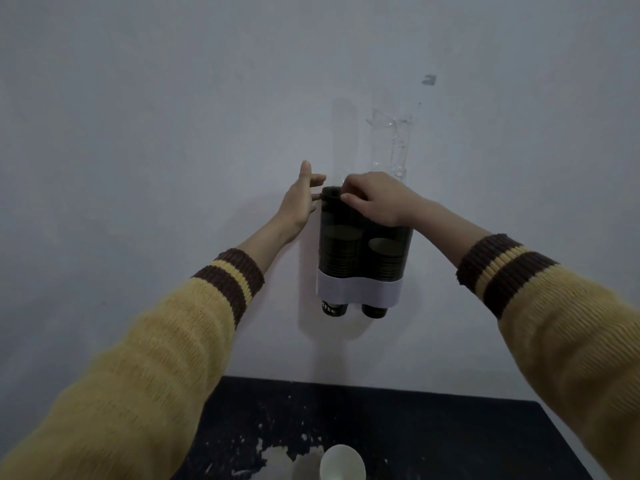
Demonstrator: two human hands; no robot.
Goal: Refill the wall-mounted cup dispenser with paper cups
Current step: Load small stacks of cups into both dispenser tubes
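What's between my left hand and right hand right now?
The dark top of the dispenser's left tube, as the head view shows. The left hand touches its side; the right hand curls over its rim.

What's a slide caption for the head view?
Right hand grips a dark cup atop the wall dispenser, left hand flat against its side; white cup on the table below.

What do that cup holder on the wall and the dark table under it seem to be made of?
The dispenser tubes look like see-through, tinted plastic: the dark cup stacks show through. The white band seems matte plastic or card; I cannot tell which. The table top looks painted dark, with pale chipped patches showing.
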